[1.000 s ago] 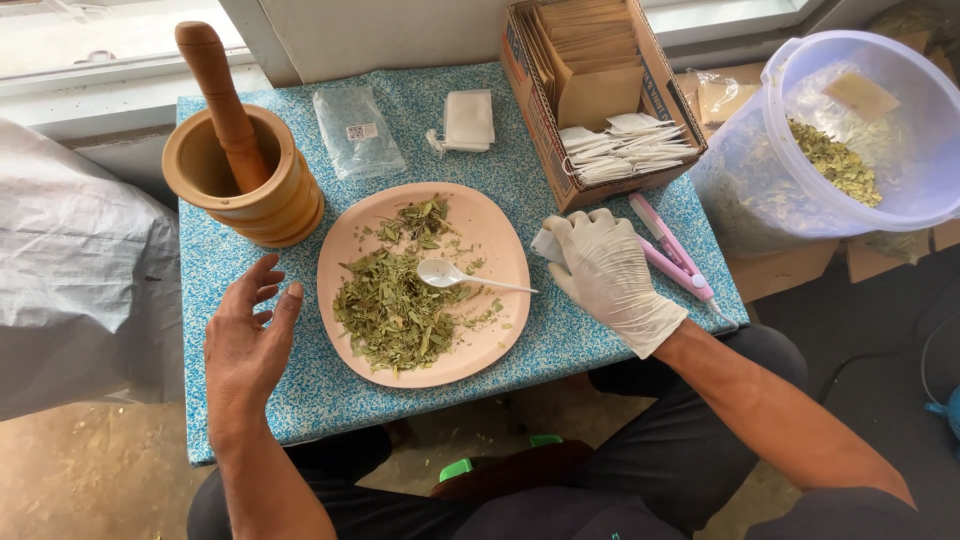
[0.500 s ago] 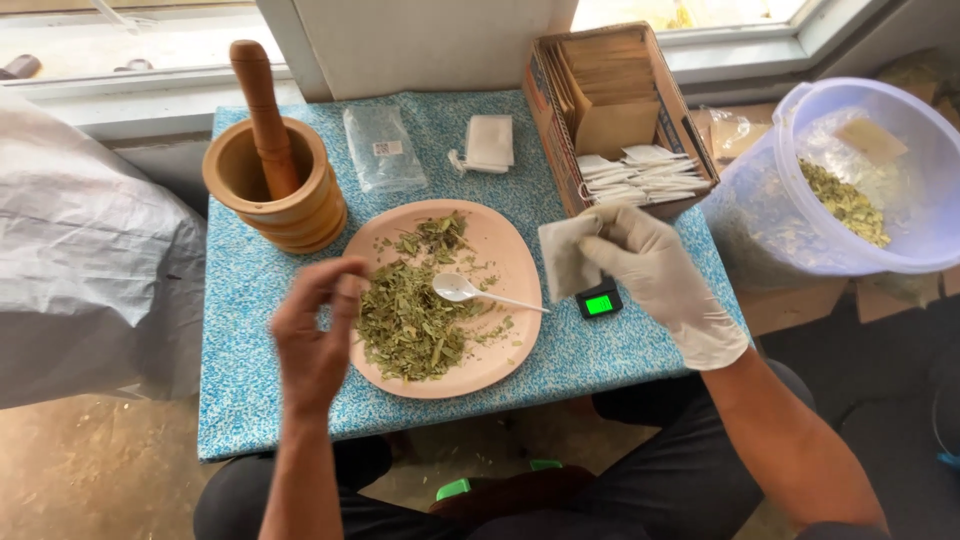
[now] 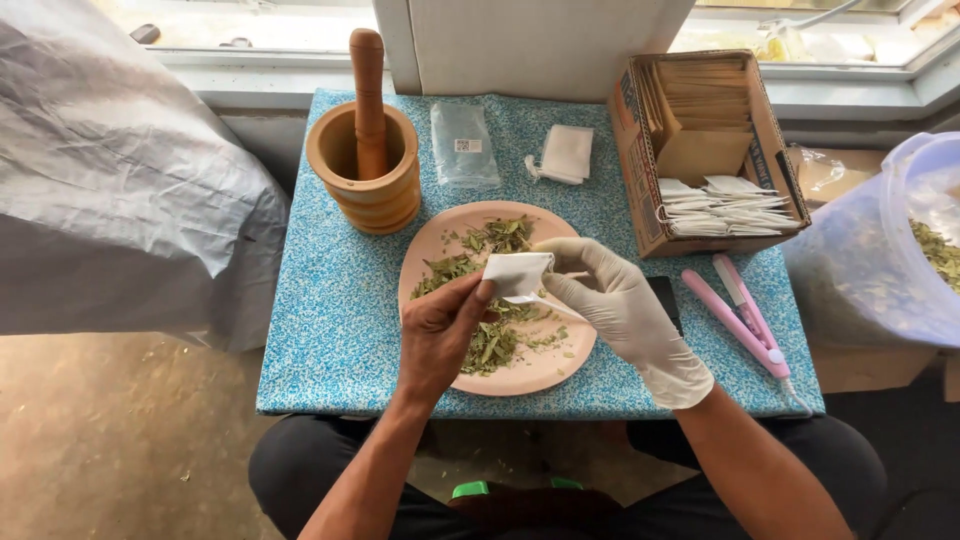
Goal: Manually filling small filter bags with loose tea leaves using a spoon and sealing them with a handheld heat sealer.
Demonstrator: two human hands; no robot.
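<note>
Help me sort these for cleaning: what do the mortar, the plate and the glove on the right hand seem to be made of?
Mortar: looks like turned wood, matt tan with ringed grooves. Plate: smooth pale pink, faint sheen, plastic or glazed ceramic, I cannot tell which. Glove on the right hand: thin whitish rubbery film, probably latex or vinyl, wrinkling at the fingers.

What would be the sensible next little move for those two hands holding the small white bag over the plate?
Probably spreading the bag's mouth open. Both the left hand and the gloved right hand pinch the small white bag, which looks flat, right above the dried leaves on the pink plate.
</note>
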